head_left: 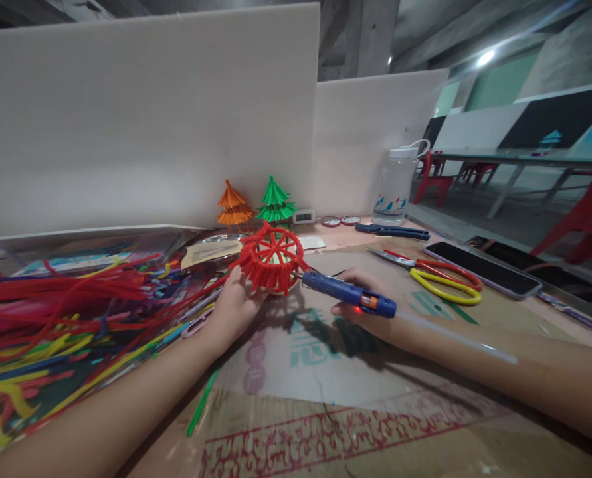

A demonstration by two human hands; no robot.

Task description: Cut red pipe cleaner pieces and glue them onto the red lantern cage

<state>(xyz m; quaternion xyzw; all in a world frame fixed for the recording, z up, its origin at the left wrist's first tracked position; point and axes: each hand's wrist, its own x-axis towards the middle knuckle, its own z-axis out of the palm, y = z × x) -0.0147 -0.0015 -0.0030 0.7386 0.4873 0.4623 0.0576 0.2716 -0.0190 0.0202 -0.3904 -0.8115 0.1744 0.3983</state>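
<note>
A red pipe-cleaner wheel (278, 251) with spokes and a fringe of short red pieces is held up over the table by my left hand (243, 302). My left fingers close on its lower left side and are partly hidden behind the fringe. My right hand (363, 309) is wrapped round a blue glue gun (348, 292) with a glowing red light. The gun's nozzle points left and meets, or nearly meets, the wheel's right rim. A clear glue stick (455, 338) sticks out of the gun's rear, over my right forearm.
Many coloured pipe cleaners (66, 299) are heaped at left. An orange pagoda-like piece (234, 204) and a green one (274, 200) stand behind the wheel. Scissors (430, 275), a phone (482, 269), pliers (393, 232) and a water bottle (393, 186) are at right. A white board (146, 119) rises behind.
</note>
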